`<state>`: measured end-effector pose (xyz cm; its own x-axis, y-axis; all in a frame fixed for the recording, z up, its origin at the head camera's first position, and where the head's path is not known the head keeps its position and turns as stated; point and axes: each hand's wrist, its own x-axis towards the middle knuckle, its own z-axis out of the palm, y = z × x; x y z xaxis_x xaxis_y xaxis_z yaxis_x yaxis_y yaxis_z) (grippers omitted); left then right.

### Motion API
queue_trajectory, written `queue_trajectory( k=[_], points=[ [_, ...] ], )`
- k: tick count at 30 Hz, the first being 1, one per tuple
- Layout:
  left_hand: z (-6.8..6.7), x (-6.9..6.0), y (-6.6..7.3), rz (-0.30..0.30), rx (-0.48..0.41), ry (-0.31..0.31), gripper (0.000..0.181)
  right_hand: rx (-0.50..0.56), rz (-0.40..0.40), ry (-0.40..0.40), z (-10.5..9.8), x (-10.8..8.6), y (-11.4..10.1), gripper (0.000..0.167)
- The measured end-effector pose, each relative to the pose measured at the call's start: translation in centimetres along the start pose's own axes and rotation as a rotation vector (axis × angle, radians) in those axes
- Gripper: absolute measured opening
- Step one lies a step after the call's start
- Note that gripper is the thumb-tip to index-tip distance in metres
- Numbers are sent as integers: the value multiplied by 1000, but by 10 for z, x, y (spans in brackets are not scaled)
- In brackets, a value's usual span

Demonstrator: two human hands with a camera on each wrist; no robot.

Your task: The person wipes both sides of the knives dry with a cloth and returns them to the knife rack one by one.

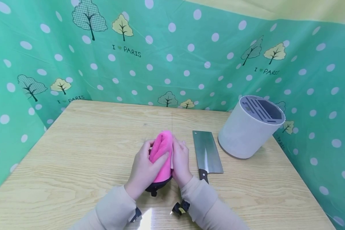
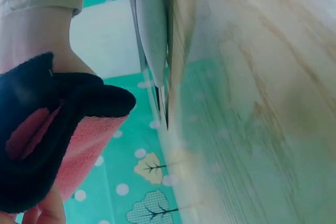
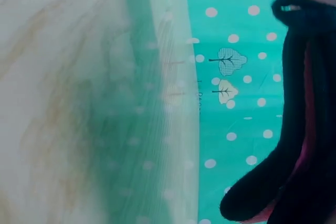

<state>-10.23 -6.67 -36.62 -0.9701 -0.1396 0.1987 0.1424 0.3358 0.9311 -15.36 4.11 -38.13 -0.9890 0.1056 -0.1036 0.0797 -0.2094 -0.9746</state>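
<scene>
A folded, fluffy pink cloth (image 1: 162, 159) with black edging is held upright between both hands above the table. My left hand (image 1: 145, 169) grips its left side, the thumb lying across the front. Along the right side my right hand (image 1: 181, 161) holds the cloth, its fingers partly hidden. The black edging (image 2: 110, 100) is at the bottom and shows close up in the left wrist view. In the right wrist view the folded black edge (image 3: 294, 114) of the cloth has a small loop near the top.
Just right of the hands lies a cleaver (image 1: 208, 153), its dark handle toward me and partly behind the right wrist. Farther right stands a white knife block (image 1: 247, 134) with a grey slotted top. A green dotted curtain (image 1: 172, 64) hangs around the wooden table (image 1: 89, 153).
</scene>
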Motion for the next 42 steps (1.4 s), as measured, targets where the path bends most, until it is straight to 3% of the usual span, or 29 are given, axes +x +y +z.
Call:
queue_trajectory(
  k=[7,12,23,28,42],
  points=[
    [-3,6,-2,-33,-10,11,47,-97,-83,-27,0,-2,1,34],
    [-6,9,-3,-48,-16,23,48,-138,-35,-24,0,-9,2,35],
    [-8,11,-1,-41,-14,33,45,-82,-18,-11,4,-15,1,36],
    [-6,8,0,-42,-34,17,45,-88,-44,1,2,-12,-1,38],
    [0,-1,-3,-37,-86,-56,44,2,1,3,-2,0,-11,34]
  ],
)
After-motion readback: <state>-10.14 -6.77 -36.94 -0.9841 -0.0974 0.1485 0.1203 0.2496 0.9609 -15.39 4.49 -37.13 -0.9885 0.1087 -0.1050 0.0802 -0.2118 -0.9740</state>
